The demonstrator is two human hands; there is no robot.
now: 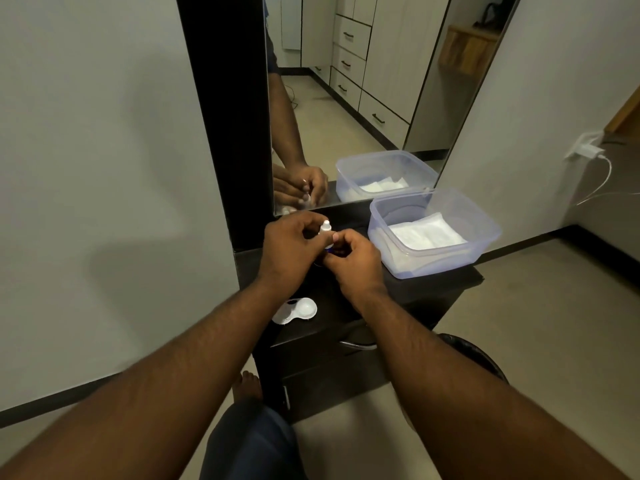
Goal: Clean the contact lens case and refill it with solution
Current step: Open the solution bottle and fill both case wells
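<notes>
A small white solution bottle (326, 231) with a pointed white tip stands upright between my two hands, above the dark cabinet top (426, 287). My left hand (289, 247) curls around it from the left. My right hand (353, 259) grips its lower part from the right, fingers closed near the neck. Most of the bottle's body is hidden by my fingers. The white contact lens case (298, 310) lies on the cabinet top nearer to me, below my left wrist, with one round well showing; my forearm hides part of it.
A clear plastic tub (483, 247) with white folded tissues stands at the right of the cabinet top. A mirror (363, 98) leans behind it. A drawer handle (356, 344) sits below the front edge. A charger and cable (588, 154) hang on the right wall.
</notes>
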